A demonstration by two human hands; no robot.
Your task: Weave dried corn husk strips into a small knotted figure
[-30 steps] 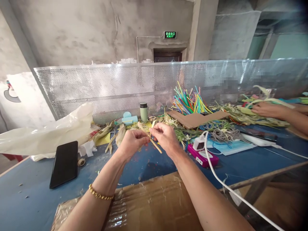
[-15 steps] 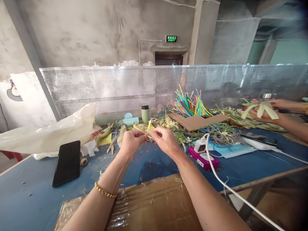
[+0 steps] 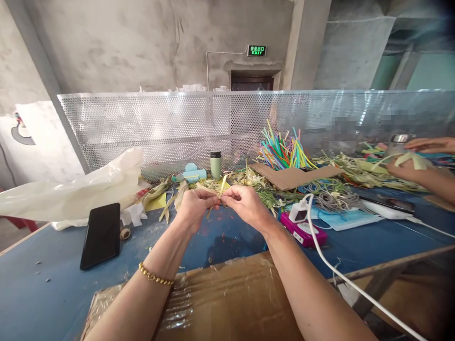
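Observation:
Over the far half of the blue table [image 3: 227,237], my left hand [image 3: 194,206] and my right hand [image 3: 248,204] almost meet at the fingertips. Both are closed, pinching a pale yellow dried husk strip [image 3: 223,183] between them. One end of the strip stands up above the fingers, and a short tail hangs below the left ones. Where the strip is folded or crossed, the fingers cover it. Behind my hands lie loose dried husks [image 3: 167,183] and a green flask [image 3: 215,166] with a black lid.
A black phone [image 3: 101,236] lies left, near white plastic sheeting [image 3: 88,189]. Cardboard [image 3: 227,298] sits under my forearms. To the right are a magenta power strip [image 3: 304,232], a white cable [image 3: 334,274], colourful stems [image 3: 284,149] and a co-worker's hands [image 3: 408,163].
My fingertips have come slightly closer together, still pinching the strip. The co-worker's hands have shifted right, the upper one lifted off the husk strips. The view has tilted slightly.

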